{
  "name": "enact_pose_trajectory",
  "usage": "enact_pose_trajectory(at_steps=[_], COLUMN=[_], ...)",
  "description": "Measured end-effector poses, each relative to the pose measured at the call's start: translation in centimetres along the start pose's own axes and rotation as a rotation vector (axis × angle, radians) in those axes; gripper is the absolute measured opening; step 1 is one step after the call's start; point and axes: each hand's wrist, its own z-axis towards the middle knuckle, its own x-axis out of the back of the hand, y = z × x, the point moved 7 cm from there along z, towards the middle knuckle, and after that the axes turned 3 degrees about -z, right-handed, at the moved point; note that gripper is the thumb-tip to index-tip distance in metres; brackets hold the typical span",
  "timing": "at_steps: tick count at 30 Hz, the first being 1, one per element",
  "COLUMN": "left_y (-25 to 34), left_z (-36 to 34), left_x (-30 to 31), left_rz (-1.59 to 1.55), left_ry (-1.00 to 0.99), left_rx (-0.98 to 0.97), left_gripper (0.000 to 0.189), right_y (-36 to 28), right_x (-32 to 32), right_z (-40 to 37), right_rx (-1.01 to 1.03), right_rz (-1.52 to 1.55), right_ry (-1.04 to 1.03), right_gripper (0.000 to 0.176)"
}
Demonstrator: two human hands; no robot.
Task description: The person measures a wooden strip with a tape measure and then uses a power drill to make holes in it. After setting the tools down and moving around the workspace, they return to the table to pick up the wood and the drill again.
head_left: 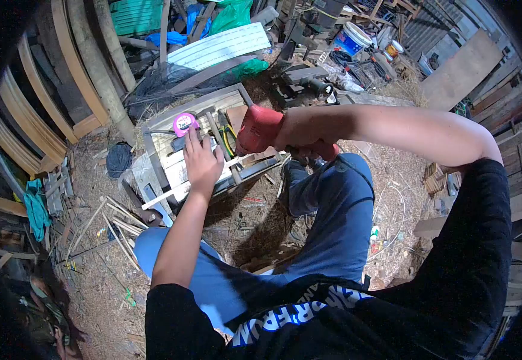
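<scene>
A red power drill (260,127) is gripped in my right hand (285,133), with its front end over a low wooden bench (153,141). Across the bench runs a thin pale wood strip (164,196). My left hand (203,161) lies over the strip, palm down with its fingers spread. Just beyond its fingertips sits a pink tape measure (184,122). Between the hand and the drill lies a tool with yellow and black handles (230,139). Where the drill's tip meets the work is too small to make out.
Curved wooden frames (63,66) lean at the left. Thin sticks (123,222) lie on the ground beside my left knee. A white bucket (357,37) and scrap stand at the back. A board (462,71) leans at the back right. A dark cord hangs near my right knee.
</scene>
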Motion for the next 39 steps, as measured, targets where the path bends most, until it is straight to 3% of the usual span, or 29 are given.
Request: enact_pose_trajectory(at_steps=[3,16,27,39], left_y=[0.1,-0.1,0.1,0.3], left_z=[0.2,-0.1,-0.1,-0.1], left_x=[0.3,0.1,0.3,0.4], left_rz=[-0.001,-0.008,0.006,0.01], left_ry=[0.052,0.072,0.065,0.084], left_rx=[-0.024,-0.022,-0.036,-0.057], left_gripper=[0.047,0.042,0.043,0.042], right_y=[-1.0,-0.8,-0.2,-0.5], right_x=[-0.5,-0.4,-0.9,-0.5], right_z=[-1.4,-1.7,-0.6,-1.0], right_rx=[0.09,0.055,0.05,0.11], right_rz=[0.023,0.075,-0.092,0.13], right_ry=[0.0,-0.006,0.042,-0.005], right_gripper=[0.018,0.014,0.019,0.014])
